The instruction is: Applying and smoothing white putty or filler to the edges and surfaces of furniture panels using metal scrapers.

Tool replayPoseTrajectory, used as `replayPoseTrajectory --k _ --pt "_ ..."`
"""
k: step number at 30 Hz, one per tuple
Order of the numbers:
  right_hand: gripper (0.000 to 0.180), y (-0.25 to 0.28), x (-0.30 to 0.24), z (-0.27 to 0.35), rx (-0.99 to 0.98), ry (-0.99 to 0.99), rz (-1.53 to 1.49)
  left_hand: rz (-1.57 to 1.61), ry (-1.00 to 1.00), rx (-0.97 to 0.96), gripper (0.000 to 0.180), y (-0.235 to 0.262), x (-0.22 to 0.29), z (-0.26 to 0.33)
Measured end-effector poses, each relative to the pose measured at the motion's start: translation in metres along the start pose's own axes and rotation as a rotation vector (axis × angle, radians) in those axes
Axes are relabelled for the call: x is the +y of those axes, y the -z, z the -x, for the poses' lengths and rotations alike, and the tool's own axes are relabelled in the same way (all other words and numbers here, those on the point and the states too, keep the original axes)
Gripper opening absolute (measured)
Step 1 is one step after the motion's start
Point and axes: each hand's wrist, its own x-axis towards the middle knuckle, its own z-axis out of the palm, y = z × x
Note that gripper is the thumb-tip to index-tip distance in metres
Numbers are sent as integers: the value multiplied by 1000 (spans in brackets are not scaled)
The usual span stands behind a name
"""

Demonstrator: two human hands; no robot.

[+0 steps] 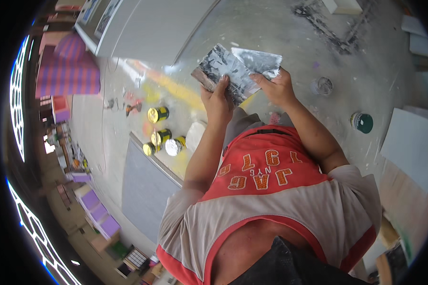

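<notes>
Head view: a flat, paint-smeared block (222, 71), black and white on its face, is held up in front of the chest, above the concrete floor (318, 42). The left hand (217, 100) is closed on its lower edge, thumb over the face and fingers behind. The right hand (277, 87) is closed on a crumpled grey-white sheet (260, 61), which lies against the block's right side and partly overlaps it.

The block is judged stiff and fairly light, since it is carried by one edge without sagging; its smeared face may be slick or still wet, so hold is best taken at the edges and back, as it is now. The sheet is judged thin, limp and easily torn, and is best pinched near a corner.

Below the hands, on the floor to the left, four small tins (158, 114) with yellow and silver lids stand close together by a grey board (142, 190). To the right, well apart, a green-lidded tin (362, 122) and an open grey tin (322, 86) stand on the floor.
</notes>
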Motion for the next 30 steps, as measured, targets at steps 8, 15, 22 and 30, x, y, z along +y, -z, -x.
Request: replayPoseTrajectory --k 8,15,22,30 --pt "46 46 9 -76 -550 -517 698 -649 -251 -309 32 -27 -2 -96" --pt "43 92 28 -104 145 -229 503 -887 -243 -756 32 -63 -24 -212" --pt "43 169 9 -84 950 -218 156 -442 406 -856 33 -183 -59 -232" --pt "46 166 -26 -34 1094 -61 -200 -316 1060 -1149 20 -261 -124 -158"
